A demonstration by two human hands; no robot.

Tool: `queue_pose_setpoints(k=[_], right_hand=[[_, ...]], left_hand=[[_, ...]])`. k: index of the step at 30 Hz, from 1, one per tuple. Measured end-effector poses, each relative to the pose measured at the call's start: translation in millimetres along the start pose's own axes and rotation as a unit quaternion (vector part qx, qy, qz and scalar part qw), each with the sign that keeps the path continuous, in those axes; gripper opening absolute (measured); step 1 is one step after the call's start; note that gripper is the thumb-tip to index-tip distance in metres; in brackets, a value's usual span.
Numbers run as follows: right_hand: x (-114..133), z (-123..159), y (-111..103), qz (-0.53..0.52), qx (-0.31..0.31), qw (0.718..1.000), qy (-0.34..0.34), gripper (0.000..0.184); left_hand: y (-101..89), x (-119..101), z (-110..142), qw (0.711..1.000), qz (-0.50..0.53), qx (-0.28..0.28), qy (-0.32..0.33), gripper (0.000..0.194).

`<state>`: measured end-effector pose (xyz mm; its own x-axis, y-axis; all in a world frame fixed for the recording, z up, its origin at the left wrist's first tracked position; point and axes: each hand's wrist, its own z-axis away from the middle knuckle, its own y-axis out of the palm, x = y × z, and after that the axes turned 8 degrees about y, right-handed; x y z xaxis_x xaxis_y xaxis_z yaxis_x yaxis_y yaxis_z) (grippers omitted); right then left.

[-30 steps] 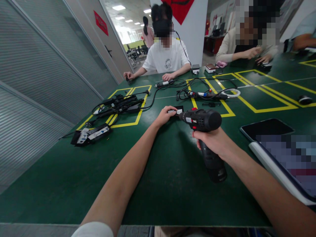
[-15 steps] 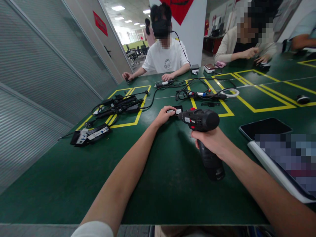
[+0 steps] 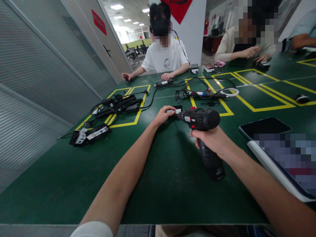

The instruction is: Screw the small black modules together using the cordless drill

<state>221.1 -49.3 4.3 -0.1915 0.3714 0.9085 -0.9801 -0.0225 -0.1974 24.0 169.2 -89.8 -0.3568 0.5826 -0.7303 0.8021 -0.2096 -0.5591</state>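
Note:
My right hand (image 3: 209, 140) is wrapped round the grip of a black cordless drill (image 3: 202, 119), which points away to the left. The drill's front end is at a small black box with a white label (image 3: 178, 111) on the table. Whether the tip touches the box, I cannot tell. My left hand (image 3: 165, 116) rests over the left part of that box, fingers bent and gripping it against the green table (image 3: 172, 184).
Bundled black cables (image 3: 120, 107) and a black casing with white labels (image 3: 90, 134) lie to the left. Beyond the box are a cabled pen-like tool (image 3: 204, 94) and a white ring (image 3: 230, 92). Phones (image 3: 265, 127) lie at right. Two people sit across the table.
Hardly anything differs. Both hands, the drill and the box keep their places, and the whole view has shifted very slightly.

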Motion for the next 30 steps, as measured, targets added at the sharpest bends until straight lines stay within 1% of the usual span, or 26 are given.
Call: queue_pose_setpoints(k=[6,10,15,21,25,30], right_hand=[[3.7,4.6,2.9,0.040,-0.010,0.999,-0.004,0.010],[0.5,3.8,3.2,0.055,-0.013,0.998,-0.009,0.011],[-2.8,1.4,3.0,0.050,-0.011,0.999,-0.010,0.008],[4.1,5.7,4.1,0.072,-0.027,0.997,0.007,0.013],[5.1,6.1,3.8,0.072,-0.022,0.997,0.009,0.014],[3.2,4.4,3.4,0.053,-0.019,0.998,0.002,0.010]], left_hand=[[0.9,0.0,-0.4,1.000,-0.003,0.002,0.010,0.028],[0.8,-0.4,-0.2,1.000,0.004,0.007,0.010,0.029],[0.0,-0.7,0.6,1.000,0.007,0.009,0.009,0.030],[-0.5,-0.5,0.5,1.000,0.019,0.010,-0.005,0.032],[-0.7,-0.2,0.1,1.000,0.028,0.014,-0.001,0.032],[-0.2,1.5,-0.5,0.999,0.030,0.014,-0.003,0.031]])
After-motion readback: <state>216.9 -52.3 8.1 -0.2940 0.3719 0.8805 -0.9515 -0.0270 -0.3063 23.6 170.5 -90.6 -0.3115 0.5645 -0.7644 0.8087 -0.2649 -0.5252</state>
